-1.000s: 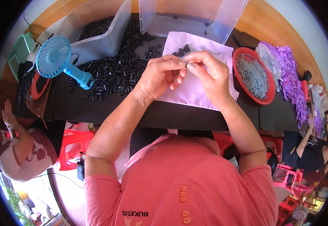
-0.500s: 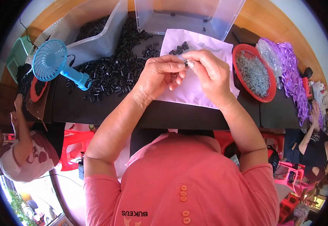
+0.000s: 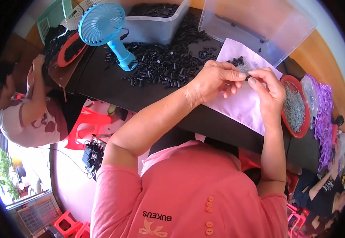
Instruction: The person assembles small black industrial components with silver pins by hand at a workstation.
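Over a pale pink cloth [image 3: 236, 109] both my hands meet fingertip to fingertip. Thumb and fingers of my left hand [image 3: 216, 81] are closed on a small black piece [image 3: 248, 78], mostly covered by the fingertips. My right hand [image 3: 269, 89] pinches the same piece from the other side. Just beyond the fingers, several short black tubes [image 3: 237, 61] lie on the cloth beside some small clear parts [image 3: 255, 64]. A large heap of loose black tubes [image 3: 156, 65] spreads over the dark table to the left of my hands.
A blue fan [image 3: 119, 53] stands left of the heap. Behind are a grey bin [image 3: 156, 29] of black pieces and a clear bin [image 3: 259, 29]. On the right sit a red bowl [image 3: 286, 109] of small grey pieces and purple straps [image 3: 325, 119]. Two people sit at either side.
The whole view has swung, so the table and my hands appear farther right and tilted. My hands keep their pinch on the small black piece.
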`<action>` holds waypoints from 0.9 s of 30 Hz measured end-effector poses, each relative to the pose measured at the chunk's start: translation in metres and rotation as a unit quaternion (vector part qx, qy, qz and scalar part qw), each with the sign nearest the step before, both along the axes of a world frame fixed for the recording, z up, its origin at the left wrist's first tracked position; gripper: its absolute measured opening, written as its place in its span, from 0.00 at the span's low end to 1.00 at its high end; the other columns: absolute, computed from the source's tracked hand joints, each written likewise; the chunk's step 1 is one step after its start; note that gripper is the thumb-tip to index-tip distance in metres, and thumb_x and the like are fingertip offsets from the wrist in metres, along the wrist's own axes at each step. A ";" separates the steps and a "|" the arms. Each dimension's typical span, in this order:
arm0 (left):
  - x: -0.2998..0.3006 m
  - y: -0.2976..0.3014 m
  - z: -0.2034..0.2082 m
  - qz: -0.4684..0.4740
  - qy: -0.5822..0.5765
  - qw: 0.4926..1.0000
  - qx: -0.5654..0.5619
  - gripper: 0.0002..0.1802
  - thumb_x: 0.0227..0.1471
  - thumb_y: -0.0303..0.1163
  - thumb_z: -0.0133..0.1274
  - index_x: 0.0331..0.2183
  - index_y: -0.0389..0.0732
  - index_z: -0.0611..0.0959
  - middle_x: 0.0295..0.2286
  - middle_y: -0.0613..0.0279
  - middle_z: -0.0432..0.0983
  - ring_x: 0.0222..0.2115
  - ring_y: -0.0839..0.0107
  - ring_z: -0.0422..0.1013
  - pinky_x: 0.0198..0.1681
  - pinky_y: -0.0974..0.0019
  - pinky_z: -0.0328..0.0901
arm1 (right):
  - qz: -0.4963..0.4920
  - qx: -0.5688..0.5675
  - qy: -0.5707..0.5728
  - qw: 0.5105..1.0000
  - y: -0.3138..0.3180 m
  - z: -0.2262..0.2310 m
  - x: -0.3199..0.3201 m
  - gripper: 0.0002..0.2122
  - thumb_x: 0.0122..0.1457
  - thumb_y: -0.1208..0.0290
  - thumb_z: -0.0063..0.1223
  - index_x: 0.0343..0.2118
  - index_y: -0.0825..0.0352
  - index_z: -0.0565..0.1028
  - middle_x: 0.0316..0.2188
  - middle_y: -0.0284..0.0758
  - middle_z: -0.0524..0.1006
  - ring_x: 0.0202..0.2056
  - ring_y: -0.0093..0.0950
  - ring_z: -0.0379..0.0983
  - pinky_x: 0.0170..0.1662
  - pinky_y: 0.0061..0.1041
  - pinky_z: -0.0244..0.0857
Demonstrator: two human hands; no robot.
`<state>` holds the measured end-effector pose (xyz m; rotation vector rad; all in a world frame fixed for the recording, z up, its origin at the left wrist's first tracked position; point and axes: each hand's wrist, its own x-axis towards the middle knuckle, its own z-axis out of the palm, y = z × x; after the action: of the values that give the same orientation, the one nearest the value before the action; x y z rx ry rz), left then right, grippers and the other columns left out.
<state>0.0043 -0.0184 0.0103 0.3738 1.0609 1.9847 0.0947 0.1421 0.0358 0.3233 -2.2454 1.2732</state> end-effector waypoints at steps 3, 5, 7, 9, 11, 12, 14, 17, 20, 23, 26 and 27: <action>-0.005 -0.002 -0.006 -0.018 0.010 1.000 0.002 0.07 0.49 0.26 0.60 0.29 0.32 0.81 0.21 0.58 0.75 0.18 0.71 0.71 0.16 0.71 0.62 | 0.021 -0.017 -0.020 0.999 -0.003 -0.002 -0.001 0.04 0.54 0.84 0.55 0.33 0.73 0.76 0.29 0.32 0.74 0.31 0.21 0.71 0.36 0.19 0.65; -0.007 -0.002 -0.006 -0.038 0.013 0.999 0.001 0.07 0.50 0.26 0.60 0.30 0.32 0.81 0.22 0.58 0.76 0.19 0.71 0.71 0.17 0.71 0.62 | 0.020 -0.015 -0.046 0.999 -0.004 0.001 0.001 0.05 0.55 0.84 0.54 0.34 0.73 0.76 0.30 0.33 0.74 0.33 0.21 0.72 0.37 0.19 0.65; -0.008 -0.003 -0.006 -0.060 -0.004 0.998 0.010 0.08 0.49 0.27 0.61 0.29 0.32 0.81 0.21 0.58 0.76 0.19 0.72 0.72 0.16 0.72 0.62 | 0.028 -0.019 -0.063 0.997 -0.003 0.005 0.000 0.05 0.55 0.84 0.54 0.34 0.73 0.76 0.29 0.32 0.74 0.33 0.21 0.72 0.38 0.18 0.65; -0.009 -0.003 -0.007 -0.059 0.007 0.998 0.007 0.08 0.48 0.27 0.61 0.29 0.32 0.81 0.21 0.58 0.76 0.19 0.72 0.72 0.16 0.72 0.62 | 0.038 -0.026 -0.079 0.996 -0.003 0.010 0.000 0.05 0.55 0.84 0.53 0.35 0.73 0.76 0.29 0.31 0.74 0.34 0.20 0.72 0.38 0.18 0.65; -0.009 -0.005 -0.006 -0.054 0.020 0.998 0.001 0.08 0.48 0.27 0.62 0.28 0.32 0.81 0.21 0.58 0.76 0.19 0.72 0.72 0.16 0.72 0.62 | 0.060 -0.086 -0.165 0.981 -0.004 0.017 -0.001 0.06 0.55 0.84 0.52 0.35 0.73 0.77 0.30 0.30 0.75 0.34 0.19 0.72 0.40 0.18 0.65; -0.007 -0.004 -0.005 -0.040 0.001 0.999 0.001 0.07 0.46 0.24 0.62 0.27 0.31 0.80 0.20 0.56 0.76 0.17 0.71 0.72 0.14 0.72 0.62 | 0.047 -0.074 -0.166 0.982 -0.003 0.020 -0.004 0.06 0.55 0.84 0.53 0.35 0.73 0.77 0.29 0.29 0.75 0.34 0.18 0.72 0.40 0.17 0.65; -0.004 0.001 -0.003 -0.020 -0.012 1.000 -0.001 0.06 0.44 0.21 0.61 0.25 0.30 0.79 0.18 0.54 0.75 0.14 0.71 0.71 0.11 0.71 0.62 | 0.008 -0.062 -0.164 0.985 -0.001 0.028 -0.014 0.05 0.54 0.83 0.53 0.34 0.73 0.77 0.29 0.28 0.76 0.33 0.16 0.71 0.40 0.16 0.64; 0.000 0.004 -0.005 -0.036 -0.010 0.999 0.010 0.02 0.41 0.20 0.58 0.23 0.31 0.80 0.16 0.56 0.74 0.12 0.71 0.70 0.10 0.71 0.61 | 0.008 0.008 -0.101 0.995 -0.025 0.047 -0.042 0.05 0.54 0.81 0.53 0.33 0.73 0.77 0.27 0.28 0.76 0.31 0.16 0.71 0.36 0.18 0.65; 0.000 0.003 -0.016 -0.038 0.023 0.999 0.001 0.07 0.39 0.21 0.58 0.27 0.32 0.80 0.17 0.57 0.75 0.13 0.72 0.71 0.10 0.72 0.61 | 0.139 0.122 0.016 0.983 -0.081 0.062 -0.087 0.06 0.49 0.81 0.55 0.32 0.71 0.76 0.27 0.37 0.77 0.28 0.28 0.74 0.34 0.24 0.67; 0.001 0.008 -0.013 -0.022 0.045 0.999 0.001 0.09 0.40 0.19 0.57 0.30 0.32 0.80 0.17 0.57 0.74 0.13 0.72 0.71 0.08 0.73 0.60 | 0.146 0.215 0.128 0.957 -0.131 0.070 -0.137 0.12 0.47 0.70 0.61 0.36 0.65 0.76 0.30 0.38 0.76 0.32 0.39 0.75 0.37 0.33 0.68; -0.001 0.012 -0.016 -0.001 0.045 0.999 -0.009 0.10 0.41 0.18 0.56 0.32 0.32 0.80 0.17 0.58 0.74 0.13 0.72 0.71 0.08 0.74 0.60 | 0.132 0.271 0.237 0.924 -0.173 0.085 -0.176 0.19 0.46 0.69 0.63 0.43 0.64 0.74 0.39 0.38 0.74 0.40 0.37 0.73 0.44 0.33 0.67; -0.001 0.013 -0.017 -0.003 0.047 0.999 -0.009 0.10 0.41 0.18 0.56 0.32 0.32 0.80 0.17 0.58 0.74 0.13 0.72 0.71 0.08 0.74 0.60 | 0.137 0.286 0.259 0.912 -0.181 0.096 -0.182 0.20 0.44 0.67 0.64 0.40 0.68 0.73 0.43 0.44 0.74 0.44 0.41 0.73 0.45 0.36 0.67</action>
<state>0.0031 -0.0054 -0.0066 0.4638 1.1342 1.9672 -0.0872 -0.0387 0.1316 1.0865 -2.0840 0.5108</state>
